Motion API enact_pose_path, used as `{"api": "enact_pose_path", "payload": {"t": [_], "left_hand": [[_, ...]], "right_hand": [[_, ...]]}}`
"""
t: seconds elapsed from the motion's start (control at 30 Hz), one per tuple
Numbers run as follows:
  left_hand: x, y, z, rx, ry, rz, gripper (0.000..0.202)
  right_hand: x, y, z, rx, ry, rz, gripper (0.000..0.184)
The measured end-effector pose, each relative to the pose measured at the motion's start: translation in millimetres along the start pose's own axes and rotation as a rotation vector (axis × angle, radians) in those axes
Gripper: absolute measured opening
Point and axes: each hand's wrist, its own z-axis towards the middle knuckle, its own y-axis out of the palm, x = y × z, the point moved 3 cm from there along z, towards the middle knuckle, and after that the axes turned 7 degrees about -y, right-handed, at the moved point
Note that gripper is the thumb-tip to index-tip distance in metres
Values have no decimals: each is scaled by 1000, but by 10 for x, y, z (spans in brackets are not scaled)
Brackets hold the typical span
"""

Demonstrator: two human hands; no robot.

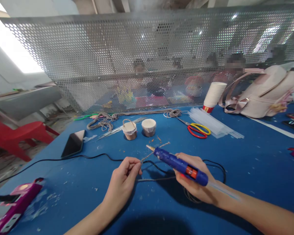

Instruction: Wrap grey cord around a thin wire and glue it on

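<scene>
My right hand [194,182] grips a blue hot glue gun [180,164] with a clear glue stick sticking out of its back. The nozzle points left, close to a thin piece of twine [155,150]. My left hand [126,178] pinches the near end of that twine just above the blue table [247,169]. The gun's black cord [98,157] runs left across the table. Beyond the twine stand two small cups wrapped in twine [129,130], one with a handle.
A black phone [73,143] lies at the left, a pink power strip [13,209] at the near left corner. Red and yellow scissors [198,130], clear glue sticks [214,124], stacked paper cups [214,96] and a pink bag [264,93] sit at the back right. A perforated metal screen [112,58] separates other people.
</scene>
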Motion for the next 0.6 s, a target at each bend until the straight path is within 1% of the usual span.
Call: {"api": "enact_pose_path", "payload": {"t": [0.1, 0.17, 0.2, 0.27, 0.3, 0.33, 0.4, 0.47, 0.53, 0.6], "left_hand": [[28, 1, 14, -17, -110, -120, 22], [50, -3, 31, -26, -183, -262, 23], [58, -9, 42, -27, -210, -340, 23], [66, -29, 69, -24, -248, -484, 21], [65, -41, 82, -23, -263, -540, 21], [62, -53, 93, -24, -277, -585, 20], [55, -72, 109, -32, -299, -644, 20], [49, -81, 114, -38, -321, -671, 20], [49, -83, 113, -43, -338, -685, 20], [54, -79, 109, -49, -348, -693, 20]], "right_hand": [[8, -119, 40, 95, 63, 33, 11], [57, -186, 57, 134, 42, 45, 13], [98, -204, 63, 118, 4, 48, 11], [208, -208, 73, 23, -95, 26, 4], [279, -192, 76, -56, -122, -7, 5], [357, -177, 81, -113, -121, -48, 10], [526, -143, 101, -190, 1, -97, 15], [671, -111, 130, -195, 199, -27, 12], [789, -79, 165, -143, 403, 95, 16], [902, -56, 199, -76, 565, 146, 23]]}}
